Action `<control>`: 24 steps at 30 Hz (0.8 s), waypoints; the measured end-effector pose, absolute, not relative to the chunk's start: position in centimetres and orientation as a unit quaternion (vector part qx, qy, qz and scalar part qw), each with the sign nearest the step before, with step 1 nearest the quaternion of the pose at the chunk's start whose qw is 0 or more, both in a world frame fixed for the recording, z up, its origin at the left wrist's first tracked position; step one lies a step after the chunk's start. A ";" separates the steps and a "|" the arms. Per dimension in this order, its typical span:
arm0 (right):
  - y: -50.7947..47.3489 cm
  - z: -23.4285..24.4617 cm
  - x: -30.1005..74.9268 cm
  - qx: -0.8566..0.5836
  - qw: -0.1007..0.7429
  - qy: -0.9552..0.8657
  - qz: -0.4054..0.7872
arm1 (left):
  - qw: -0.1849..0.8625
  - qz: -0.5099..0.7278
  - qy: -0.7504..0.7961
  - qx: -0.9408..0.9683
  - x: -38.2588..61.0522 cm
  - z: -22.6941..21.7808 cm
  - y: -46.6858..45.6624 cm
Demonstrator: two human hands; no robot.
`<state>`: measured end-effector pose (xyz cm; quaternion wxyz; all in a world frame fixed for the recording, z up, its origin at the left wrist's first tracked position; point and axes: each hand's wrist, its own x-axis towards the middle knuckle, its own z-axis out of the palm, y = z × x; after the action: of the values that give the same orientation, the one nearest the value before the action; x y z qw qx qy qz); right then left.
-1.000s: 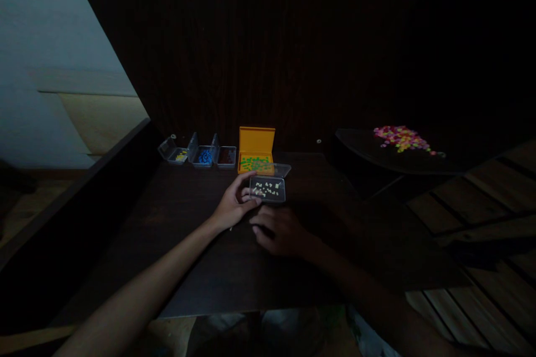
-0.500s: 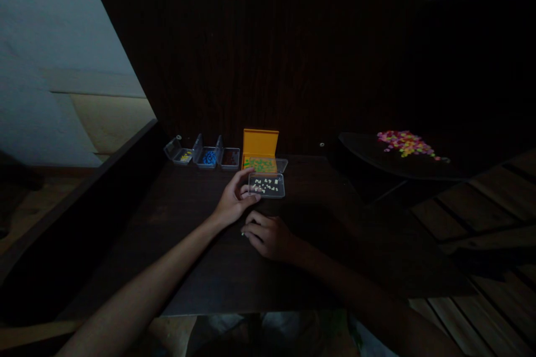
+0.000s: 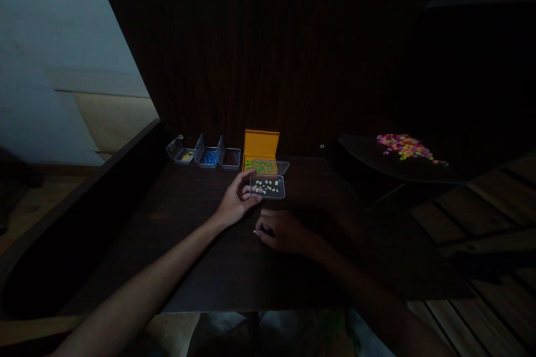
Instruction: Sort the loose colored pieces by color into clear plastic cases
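My left hand (image 3: 235, 199) grips the left side of a small clear plastic box (image 3: 276, 194), thumb at its near edge. Several tiny cream-white pieces lie scattered inside the box, and its clear lid (image 3: 283, 167) stands raised at the back. Just nearer to me, my right hand (image 3: 281, 231) is closed in a pinch above the dark table. A tiny white piece (image 3: 255, 231) shows at its fingertips; its exact kind is too small to make out. Behind the clear box sits an open orange box (image 3: 261, 144) with green pieces in it.
Left of the orange box stand three open clear boxes, with yellow pieces (image 3: 187, 156), blue pieces (image 3: 210, 158) and dark reddish pieces (image 3: 230, 158). A pile of pink, red and yellow bits (image 3: 405, 146) lies on a dark surface at right. A dark panel (image 3: 268, 56) rises behind the table.
My right hand has shifted a little to the right, with its fingers curled closer together around the tiny white piece. The left hand and the clear box have stayed nearly in place.
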<state>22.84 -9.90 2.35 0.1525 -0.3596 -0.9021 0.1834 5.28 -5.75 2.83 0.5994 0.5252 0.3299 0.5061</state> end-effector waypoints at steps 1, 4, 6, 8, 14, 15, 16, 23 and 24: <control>-9.9 2.4 22.9 -0.360 0.152 -0.902 0.184 | 0.601 0.506 0.330 0.523 5.3 2.8 -5.7; -9.7 2.7 23.2 -0.344 0.161 -0.903 0.202 | 0.603 0.508 0.330 0.519 5.3 2.7 -5.7; -9.6 3.2 23.4 -0.325 0.190 -0.894 0.244 | 0.595 0.515 0.333 0.519 5.4 2.7 -5.8; -9.5 3.9 23.7 -0.317 0.243 -0.867 0.299 | 0.591 0.515 0.338 0.520 5.4 2.6 -5.8; -8.2 5.5 25.8 -0.387 0.383 -0.789 0.284 | 0.611 0.490 0.336 0.523 5.8 1.8 -6.1; -7.8 5.4 26.2 -0.398 0.384 -0.789 0.267 | 0.612 0.489 0.334 0.525 5.9 1.7 -6.2; -7.5 5.3 26.6 -0.407 0.376 -0.793 0.253 | 0.611 0.487 0.332 0.528 6.0 1.6 -6.4; -6.3 4.2 28.1 -0.415 0.291 -0.838 0.202 | 0.577 0.468 0.329 0.583 6.6 1.8 -7.4; -6.3 4.2 28.1 -0.413 0.283 -0.842 0.201 | 0.574 0.468 0.329 0.586 6.6 1.8 -7.5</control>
<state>28.14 -6.27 4.21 0.2834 -0.4132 -0.8417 0.2013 6.63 -7.53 1.85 0.5740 0.5857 0.3295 0.4679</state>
